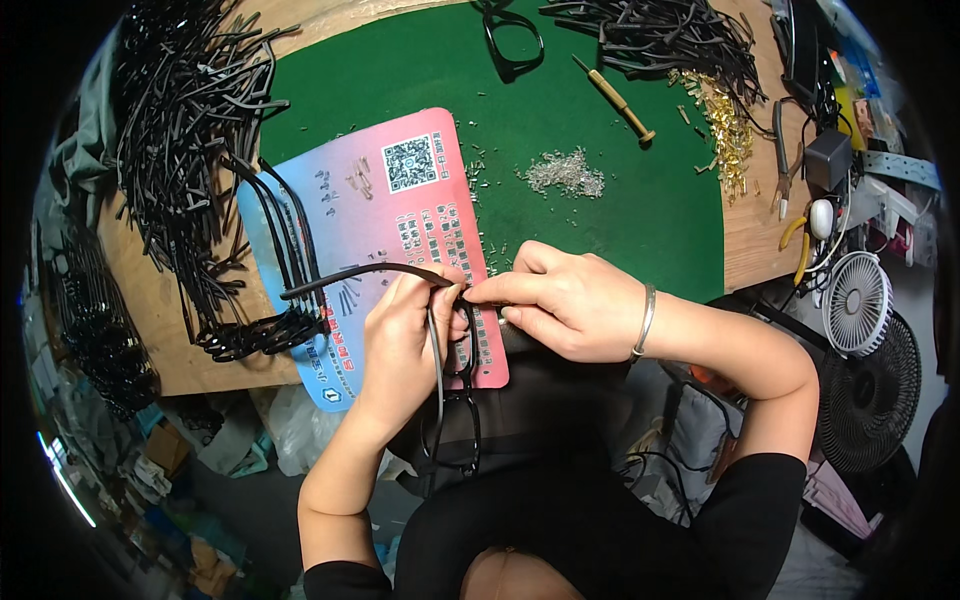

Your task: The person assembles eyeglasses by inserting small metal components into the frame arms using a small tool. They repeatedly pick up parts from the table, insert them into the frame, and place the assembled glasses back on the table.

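Dark eyeglasses (pixel 476 430) hang below my left hand (pixel 402 318), their rims dangling over my black-clad lap. Closed fingers of that hand grip them near a hinge, and one temple arm (pixel 365 268) sticks out to the left over the pad. My right hand (pixel 570 303) comes in from the right, its index finger and thumb pinched together at the same hinge. Between those fingertips is something thin and dark, too small to make out. Beneath the hands lies a pink and blue printed pad (pixel 455 150) with small screws and pins on it.
Several glasses frames (pixel 270 330) lie on the pad's left edge, beside a heap of dark temple arms (pixel 190 130). On the green mat (pixel 640 220) are a pile of tiny clear parts (pixel 566 173), a brass screwdriver (pixel 615 100) and another frame (pixel 515 50). Gold parts (pixel 728 130) and pliers (pixel 783 165) lie at right.
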### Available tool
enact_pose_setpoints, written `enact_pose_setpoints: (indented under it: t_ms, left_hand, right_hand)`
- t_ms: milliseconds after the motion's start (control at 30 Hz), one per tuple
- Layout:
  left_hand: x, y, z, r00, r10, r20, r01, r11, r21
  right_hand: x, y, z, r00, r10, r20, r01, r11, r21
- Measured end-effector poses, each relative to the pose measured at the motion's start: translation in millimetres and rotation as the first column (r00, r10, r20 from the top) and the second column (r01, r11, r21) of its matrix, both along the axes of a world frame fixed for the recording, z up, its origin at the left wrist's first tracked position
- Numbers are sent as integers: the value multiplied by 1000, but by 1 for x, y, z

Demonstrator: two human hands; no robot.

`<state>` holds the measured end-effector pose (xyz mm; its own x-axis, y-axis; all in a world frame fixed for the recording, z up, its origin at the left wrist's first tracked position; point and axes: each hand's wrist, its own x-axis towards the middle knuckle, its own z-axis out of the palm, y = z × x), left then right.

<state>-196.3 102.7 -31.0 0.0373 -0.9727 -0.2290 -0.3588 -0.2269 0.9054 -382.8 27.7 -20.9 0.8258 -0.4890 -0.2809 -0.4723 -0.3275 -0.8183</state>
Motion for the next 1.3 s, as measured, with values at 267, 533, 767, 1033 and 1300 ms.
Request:
enact_pose_setpoints:
  t_ms: [267, 533, 767, 1033, 1300]
  left_hand:
    - [-3, 0, -2, 997, -1, 80, 6, 998, -70]
    - [-7, 3, -10, 990, 30, 137, -4, 983, -182]
    - [-9, 5, -16, 986, 55, 155, -23, 979, -204]
    - [5, -13, -8, 950, 195, 243, -84, 912, -401]
    - [21, -10, 10, 883, 256, 394, -67, 899, -434]
  right_hand:
    - [1, 0, -3, 991, 136, 6, -115, 861, -495]
    - [4, -8, -8, 972, 232, -29, -185, 690, -699]
    - [5, -5, -11, 979, 204, 0, -140, 674, -725]
    - [-18, -2, 23, 999, -40, -16, 29, 896, -443]
    - [-24, 17, 2, 988, -142, -66, 71, 784, -616]
